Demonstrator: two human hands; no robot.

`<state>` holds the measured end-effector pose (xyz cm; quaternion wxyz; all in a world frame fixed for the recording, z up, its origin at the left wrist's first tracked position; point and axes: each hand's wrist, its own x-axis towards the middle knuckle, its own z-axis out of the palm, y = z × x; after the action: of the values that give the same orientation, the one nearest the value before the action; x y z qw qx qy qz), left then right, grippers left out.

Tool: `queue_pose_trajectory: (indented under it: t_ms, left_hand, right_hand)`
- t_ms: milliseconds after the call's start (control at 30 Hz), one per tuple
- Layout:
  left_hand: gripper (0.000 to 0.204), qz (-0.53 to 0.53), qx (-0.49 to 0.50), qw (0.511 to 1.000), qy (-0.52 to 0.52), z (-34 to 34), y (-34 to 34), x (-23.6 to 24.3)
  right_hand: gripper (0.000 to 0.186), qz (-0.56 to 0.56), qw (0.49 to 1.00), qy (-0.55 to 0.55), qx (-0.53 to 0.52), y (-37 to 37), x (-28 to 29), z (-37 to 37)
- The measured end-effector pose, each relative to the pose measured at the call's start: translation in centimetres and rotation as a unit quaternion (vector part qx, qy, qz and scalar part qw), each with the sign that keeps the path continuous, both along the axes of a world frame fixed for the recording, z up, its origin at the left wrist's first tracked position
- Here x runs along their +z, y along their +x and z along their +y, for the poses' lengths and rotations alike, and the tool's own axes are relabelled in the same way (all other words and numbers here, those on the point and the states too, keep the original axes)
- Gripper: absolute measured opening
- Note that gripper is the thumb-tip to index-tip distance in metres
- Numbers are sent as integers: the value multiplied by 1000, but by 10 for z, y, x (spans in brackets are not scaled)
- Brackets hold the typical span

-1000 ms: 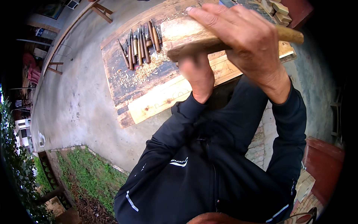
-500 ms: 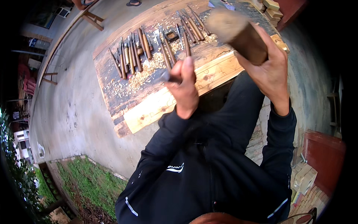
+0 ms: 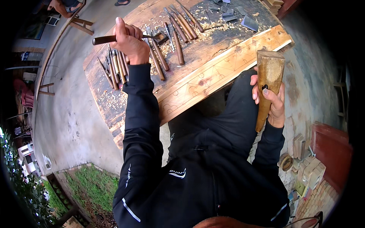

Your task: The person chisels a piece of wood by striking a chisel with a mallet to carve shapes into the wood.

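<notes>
My left hand point(image 3: 131, 45) is raised over the far left of the work table, its fingers closed round a chisel point(image 3: 104, 40). The dark wooden handle sticks out to the left, while the thin metal shank runs right toward a small dark square box point(image 3: 161, 37). I cannot tell whether the tip touches that box. In my right hand point(image 3: 276, 104) is a wooden mallet point(image 3: 270, 66), held beside my thigh with its thick head up and its tapered end down. A pale board point(image 3: 216, 76) with pencilled lines and curves lies along the table's near edge.
Several wood-handled carving tools point(image 3: 186, 24) lie in rows among shavings on the worn table point(image 3: 173, 78). Dark flat pieces point(image 3: 249, 23) rest at its far right. Another person's hand point(image 3: 61, 7) shows at the upper left by a bench point(image 3: 81, 24). Wood blocks point(image 3: 310, 173) are stacked lower right.
My left hand has moved up and left with the chisel, from over the board to the tool rows. My right hand has lowered the mallet toward my thigh. The view has shifted slightly.
</notes>
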<state>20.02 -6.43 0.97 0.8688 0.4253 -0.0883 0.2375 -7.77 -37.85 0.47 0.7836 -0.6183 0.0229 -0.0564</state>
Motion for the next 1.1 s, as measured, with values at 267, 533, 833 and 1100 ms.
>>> queue_pose_trajectory:
  t_ms: [267,533,833,1100]
  left_hand:
    - [45,22,36,998,48,-8,25,-25]
    - [50,-7,-25,998,64,10,7,-12]
    - [49,90,-387,918,6,32,-140,0]
    - [50,133,-362,923,-13,24,-153,-13]
  right_hand:
    - [78,16,999,10,-27,-1,-5,-5]
    - [42,5,999,-31,-19,2,1,6]
    - [42,8,998,-67,-7,3,1,5]
    - [47,48,989,-139,-1,3,3,12]
